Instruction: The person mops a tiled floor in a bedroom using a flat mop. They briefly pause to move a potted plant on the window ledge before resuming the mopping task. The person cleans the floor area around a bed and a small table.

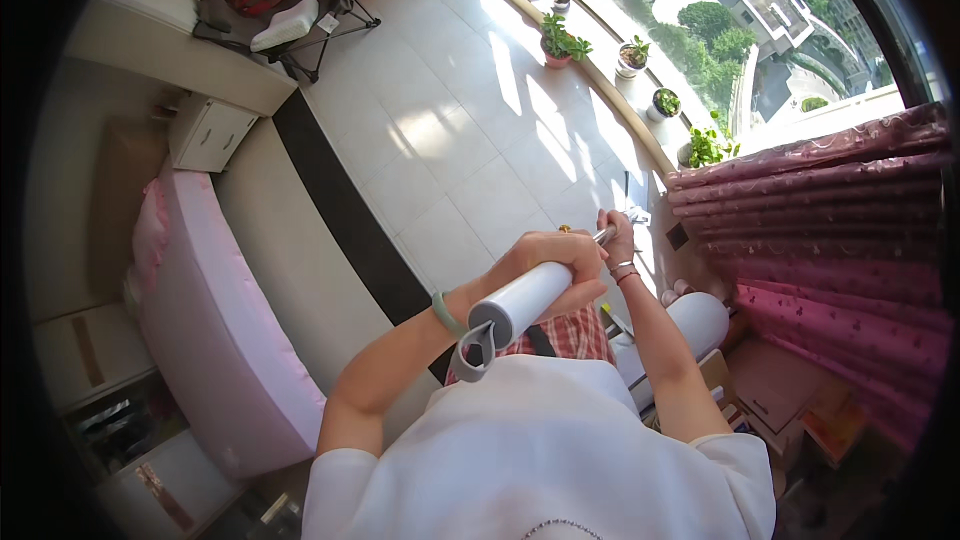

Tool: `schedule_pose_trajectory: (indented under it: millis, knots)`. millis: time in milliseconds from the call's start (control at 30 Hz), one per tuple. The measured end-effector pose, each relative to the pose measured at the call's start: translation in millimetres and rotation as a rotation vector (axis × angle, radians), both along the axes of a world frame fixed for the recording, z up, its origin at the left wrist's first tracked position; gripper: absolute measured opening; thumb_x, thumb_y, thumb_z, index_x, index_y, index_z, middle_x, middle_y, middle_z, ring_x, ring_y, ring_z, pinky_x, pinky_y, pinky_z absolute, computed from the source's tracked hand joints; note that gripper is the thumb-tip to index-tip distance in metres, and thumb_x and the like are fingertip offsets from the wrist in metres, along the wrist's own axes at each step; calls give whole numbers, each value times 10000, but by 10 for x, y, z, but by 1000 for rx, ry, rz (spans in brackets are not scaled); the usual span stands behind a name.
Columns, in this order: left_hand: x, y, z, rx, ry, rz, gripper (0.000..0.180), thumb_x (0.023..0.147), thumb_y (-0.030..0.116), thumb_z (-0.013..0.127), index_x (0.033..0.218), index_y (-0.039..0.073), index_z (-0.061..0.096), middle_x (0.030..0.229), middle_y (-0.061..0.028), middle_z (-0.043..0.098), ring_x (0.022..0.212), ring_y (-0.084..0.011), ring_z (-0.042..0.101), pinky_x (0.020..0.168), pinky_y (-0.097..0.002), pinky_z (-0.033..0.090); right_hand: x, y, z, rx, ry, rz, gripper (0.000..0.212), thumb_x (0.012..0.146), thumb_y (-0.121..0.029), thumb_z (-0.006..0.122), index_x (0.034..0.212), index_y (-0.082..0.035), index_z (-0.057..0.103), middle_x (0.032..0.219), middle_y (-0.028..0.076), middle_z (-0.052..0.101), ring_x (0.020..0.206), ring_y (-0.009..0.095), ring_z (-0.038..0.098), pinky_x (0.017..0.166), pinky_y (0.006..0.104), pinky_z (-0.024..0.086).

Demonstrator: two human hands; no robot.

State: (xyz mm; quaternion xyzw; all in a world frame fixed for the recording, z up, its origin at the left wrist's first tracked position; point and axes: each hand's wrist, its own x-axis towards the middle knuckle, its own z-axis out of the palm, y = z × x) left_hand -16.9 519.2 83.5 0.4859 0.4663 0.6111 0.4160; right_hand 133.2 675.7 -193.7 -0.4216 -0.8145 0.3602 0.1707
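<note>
My left hand [553, 258] is wrapped around the thick white handle [520, 305] of a long pole-like tool, whose grey looped end points up at me. My right hand [618, 237] grips the thin metal shaft [605, 234] of the same tool a little farther down. The tool slants away toward the white tiled floor [450, 140] near the window sill; its lower end is hidden behind my hands. A green bangle sits on my left wrist and a thin bracelet on my right.
A pink-covered bed [215, 340] lies to my left, a white cabinet [207, 132] beyond it. Potted plants [560, 43] line the curved window sill. Pink curtains [830, 230] hang at right above boxes and a white cylinder [700, 320]. A folding frame [290, 15] stands at the back.
</note>
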Motion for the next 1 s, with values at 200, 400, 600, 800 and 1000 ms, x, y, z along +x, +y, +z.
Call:
schedule_pose_trajectory:
  millis: [200, 400, 600, 800, 1000]
  knots:
    - [-662, 88, 74, -33, -37, 91, 190, 851, -47, 612, 766, 89, 509, 704, 16, 549, 696, -124, 542, 969, -410, 454, -721, 40, -142, 18, 240, -79, 287, 899, -172, 597, 671, -27, 501, 674, 153, 553, 718, 356, 519, 688, 435, 428]
    - [-1260, 453, 247, -8, -17, 256, 188, 823, -55, 586, 763, 91, 484, 695, 3, 541, 688, -137, 536, 924, -405, 448, -1765, 672, -40, -2, 169, 207, 239, 873, -154, 589, 671, -52, 511, 683, 115, 571, 732, 349, 518, 706, 416, 431]
    - [-1581, 727, 432, -79, 131, 460, 207, 768, -89, 566, 737, 88, 461, 663, -10, 533, 630, -156, 522, 831, -405, 455, -2618, 990, 85, -88, 239, 413, 241, 867, -112, 603, 664, -45, 492, 666, 119, 537, 722, 332, 488, 682, 399, 415]
    - [-1820, 840, 781, -83, 154, 546, 196, 757, -51, 602, 724, 81, 461, 644, -21, 534, 606, -173, 505, 779, -390, 444, -3157, 785, 314, -175, 365, 453, 290, 871, -101, 631, 647, -28, 462, 646, 139, 510, 678, 348, 464, 641, 428, 392]
    - [-2306, 1370, 552, -9, 308, 463, 270, 716, -80, 661, 713, 93, 454, 643, -8, 529, 598, -171, 514, 725, -381, 466, -3960, 1174, 161, -182, 341, 409, 228, 893, -104, 590, 694, -28, 507, 727, 121, 555, 772, 337, 491, 701, 423, 429]
